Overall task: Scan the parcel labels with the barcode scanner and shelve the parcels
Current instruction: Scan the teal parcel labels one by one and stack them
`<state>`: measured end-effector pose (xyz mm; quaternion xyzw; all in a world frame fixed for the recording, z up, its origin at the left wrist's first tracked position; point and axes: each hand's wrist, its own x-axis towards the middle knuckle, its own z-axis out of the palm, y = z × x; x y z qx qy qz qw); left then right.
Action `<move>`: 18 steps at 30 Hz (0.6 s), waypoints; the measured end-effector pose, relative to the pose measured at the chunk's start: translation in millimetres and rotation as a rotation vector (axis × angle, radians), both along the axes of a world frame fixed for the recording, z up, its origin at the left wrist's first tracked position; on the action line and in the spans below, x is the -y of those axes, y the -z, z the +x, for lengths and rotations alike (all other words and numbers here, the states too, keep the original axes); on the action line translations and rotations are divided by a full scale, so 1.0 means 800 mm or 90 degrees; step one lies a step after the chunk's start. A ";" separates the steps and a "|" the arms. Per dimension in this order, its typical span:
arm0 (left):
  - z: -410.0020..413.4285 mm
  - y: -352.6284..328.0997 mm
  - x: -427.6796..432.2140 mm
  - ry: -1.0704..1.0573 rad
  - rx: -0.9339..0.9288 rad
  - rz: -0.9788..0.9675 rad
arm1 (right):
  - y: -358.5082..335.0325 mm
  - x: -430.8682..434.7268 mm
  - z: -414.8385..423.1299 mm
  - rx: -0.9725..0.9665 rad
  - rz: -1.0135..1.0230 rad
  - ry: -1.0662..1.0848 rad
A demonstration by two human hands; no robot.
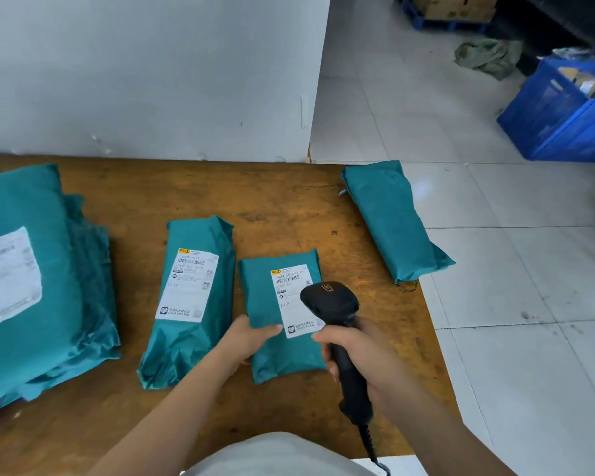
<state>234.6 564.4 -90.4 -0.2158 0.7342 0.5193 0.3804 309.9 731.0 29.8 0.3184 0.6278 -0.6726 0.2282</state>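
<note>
So, right hand (359, 353): curled round the barcode scanner (331, 302) handle, its head over the label (291, 286)
Left hand (246, 341): pinched the small parcel (282, 360) edge, thumb on top

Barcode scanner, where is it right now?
In the head view the barcode scanner sits right of centre, gripped by the right hand, its head over the label of the small parcel.

On your table (289, 207): parcel stack (24, 207) left, long parcel (200, 235) just left of short parcel (268, 286), lone parcel (392, 218) far right.
</note>
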 end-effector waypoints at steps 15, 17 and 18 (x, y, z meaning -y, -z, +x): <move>-0.007 -0.004 -0.020 -0.187 -0.012 0.066 | 0.021 0.012 -0.033 0.006 -0.008 -0.027; -0.008 -0.003 -0.020 -0.186 -0.013 0.062 | 0.023 0.013 -0.034 0.005 -0.007 -0.032; -0.008 -0.001 -0.020 -0.186 -0.015 0.062 | 0.024 0.014 -0.034 0.002 -0.003 -0.035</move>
